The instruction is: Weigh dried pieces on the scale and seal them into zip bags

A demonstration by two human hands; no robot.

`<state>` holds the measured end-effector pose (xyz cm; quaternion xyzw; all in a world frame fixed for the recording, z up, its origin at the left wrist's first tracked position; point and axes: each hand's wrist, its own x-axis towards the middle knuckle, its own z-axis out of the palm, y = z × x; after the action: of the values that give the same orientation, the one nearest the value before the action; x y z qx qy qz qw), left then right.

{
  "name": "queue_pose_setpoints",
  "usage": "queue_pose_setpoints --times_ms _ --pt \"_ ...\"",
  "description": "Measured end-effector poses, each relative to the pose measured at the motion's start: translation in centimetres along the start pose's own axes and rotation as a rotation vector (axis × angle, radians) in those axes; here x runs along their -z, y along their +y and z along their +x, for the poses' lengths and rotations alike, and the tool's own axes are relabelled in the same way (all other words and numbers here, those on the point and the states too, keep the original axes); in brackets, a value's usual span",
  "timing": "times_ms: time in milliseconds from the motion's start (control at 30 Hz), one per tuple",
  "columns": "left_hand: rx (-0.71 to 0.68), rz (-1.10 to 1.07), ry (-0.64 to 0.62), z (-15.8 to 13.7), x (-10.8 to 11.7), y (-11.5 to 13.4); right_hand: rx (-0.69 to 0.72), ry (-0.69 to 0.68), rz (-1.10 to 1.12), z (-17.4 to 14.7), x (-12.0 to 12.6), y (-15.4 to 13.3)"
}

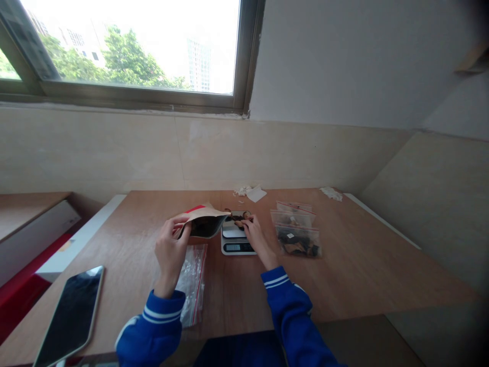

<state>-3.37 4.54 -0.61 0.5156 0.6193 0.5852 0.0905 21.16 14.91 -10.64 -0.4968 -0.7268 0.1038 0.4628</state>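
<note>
My left hand [173, 250] is closed on the edge of a kraft paper pouch [208, 211] with a red patch. The pouch is tilted, its dark mouth facing me and its right corner reaching over a small digital scale [229, 244]. Dark brown dried pieces [237, 219], perhaps mushrooms, lie on the scale's plate. Over the plate, my right hand [257, 237] has its fingers pinched at one of these pieces. The scale's display is lit, but its digits are too small to read.
Clear zip bags [193, 285] lie by my left forearm. Right of the scale are zip bags of dark dried pieces [300, 242]. A tablet [72, 313] rests at the table's left edge. Crumpled paper [255, 192] sits near the wall, with another scrap [331, 193] farther right.
</note>
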Motion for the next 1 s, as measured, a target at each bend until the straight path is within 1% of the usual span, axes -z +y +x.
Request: queue_pose_setpoints --times_ms 167,267,400,500,600,667,800,900,1000 --pt "-0.004 0.002 -0.004 0.0 0.1 -0.1 0.063 -0.094 0.023 -0.4 -0.2 -1.5" --pt "-0.003 0.0 -0.01 0.0 0.1 -0.1 0.044 -0.068 0.065 -0.3 0.1 -1.8" --pt "-0.008 0.009 -0.012 -0.1 0.2 -0.2 -0.135 0.063 0.148 0.8 0.4 -1.0" --pt "-0.011 0.009 -0.012 -0.1 0.2 -0.2 -0.295 0.156 0.264 1.5 0.6 0.2" --pt "-0.016 0.007 -0.015 -0.1 0.2 -0.1 -0.384 0.19 0.336 2.0 0.6 1.1" --pt "-0.014 0.012 -0.015 -0.1 0.1 0.0 -0.361 0.168 0.334 2.3 0.2 1.2" --pt "-0.018 0.022 -0.018 -0.2 0.1 0.1 -0.216 0.108 0.257 3.1 -1.2 0.6" --pt "-0.029 0.035 -0.017 -0.1 0.1 0.1 -0.155 0.044 0.198 3.8 -2.3 0.2" --pt "-0.03 0.032 -0.015 -0.1 0.2 0.1 -0.107 -0.027 0.152 4.1 -2.3 -0.2"
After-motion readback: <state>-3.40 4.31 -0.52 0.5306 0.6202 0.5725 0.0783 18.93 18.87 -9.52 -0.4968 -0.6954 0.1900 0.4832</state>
